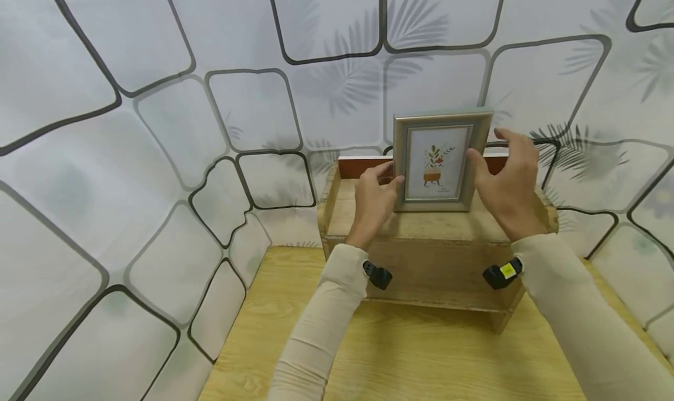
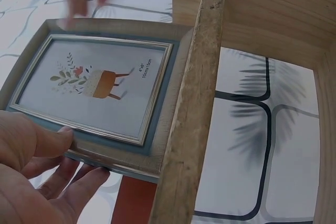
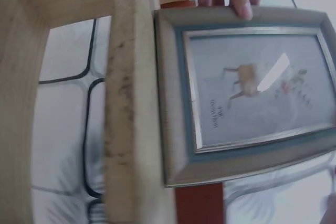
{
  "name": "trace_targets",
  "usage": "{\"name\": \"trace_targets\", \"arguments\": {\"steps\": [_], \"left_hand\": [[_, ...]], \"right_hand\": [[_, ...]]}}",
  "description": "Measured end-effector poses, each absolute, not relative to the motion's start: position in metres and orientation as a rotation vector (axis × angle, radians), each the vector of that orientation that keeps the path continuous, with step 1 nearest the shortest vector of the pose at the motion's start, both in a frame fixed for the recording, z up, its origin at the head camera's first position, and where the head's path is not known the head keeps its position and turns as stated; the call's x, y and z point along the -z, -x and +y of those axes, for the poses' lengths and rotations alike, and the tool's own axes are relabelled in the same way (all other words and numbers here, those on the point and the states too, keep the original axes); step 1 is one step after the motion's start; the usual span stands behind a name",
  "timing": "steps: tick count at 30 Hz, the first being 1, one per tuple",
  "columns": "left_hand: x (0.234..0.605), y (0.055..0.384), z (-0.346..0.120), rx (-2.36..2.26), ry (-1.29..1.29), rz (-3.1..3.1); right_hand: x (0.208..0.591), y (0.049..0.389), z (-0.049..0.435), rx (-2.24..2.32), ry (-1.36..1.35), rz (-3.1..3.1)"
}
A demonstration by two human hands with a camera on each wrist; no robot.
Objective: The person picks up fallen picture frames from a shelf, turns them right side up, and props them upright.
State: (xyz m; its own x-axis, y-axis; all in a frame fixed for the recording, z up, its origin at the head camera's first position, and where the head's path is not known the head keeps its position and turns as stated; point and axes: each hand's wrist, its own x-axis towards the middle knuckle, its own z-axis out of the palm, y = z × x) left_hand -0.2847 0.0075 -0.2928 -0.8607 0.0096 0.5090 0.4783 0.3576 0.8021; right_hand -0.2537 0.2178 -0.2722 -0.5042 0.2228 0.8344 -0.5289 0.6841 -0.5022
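A picture frame [image 1: 439,165] with a silvery-beige border and a blue-grey inner band stands upright on the top board of a small wooden shelf [image 1: 421,228]. Behind its glass is a print of a plant in an orange pot on legs. My left hand [image 1: 375,199] pinches the frame's left edge, thumb on the front and fingers behind, as the left wrist view shows. On the other side, my right hand [image 1: 508,184] is spread beside the right edge, thumb near the border. It appears blurred and apart from the frame [image 2: 97,90] in the left wrist view.
The shelf stands on a light wood-grain table [image 1: 421,354] against walls covered in patterned paper [image 1: 342,108]. A reddish-brown strip [image 1: 358,168] runs along the back of its top board. Below lies a lower compartment [image 1: 432,272]. Raised sides flank the top.
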Motion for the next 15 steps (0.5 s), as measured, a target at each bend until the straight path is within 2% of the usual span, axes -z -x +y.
{"name": "trace_targets", "arguments": {"steps": [4, 8, 15], "left_hand": [[0.293, 0.284, 0.007, 1.525, 0.427, -2.203], [0.292, 0.284, 0.006, 1.527, 0.437, -2.21], [0.291, 0.286, 0.007, 1.558, 0.431, -2.232]], "right_hand": [[0.254, 0.256, 0.202, -0.801, -0.387, -1.718], [0.236, 0.26, 0.183, -0.625, -0.498, -1.812], [0.221, 0.268, 0.16, -0.425, -0.442, -2.154]]}}
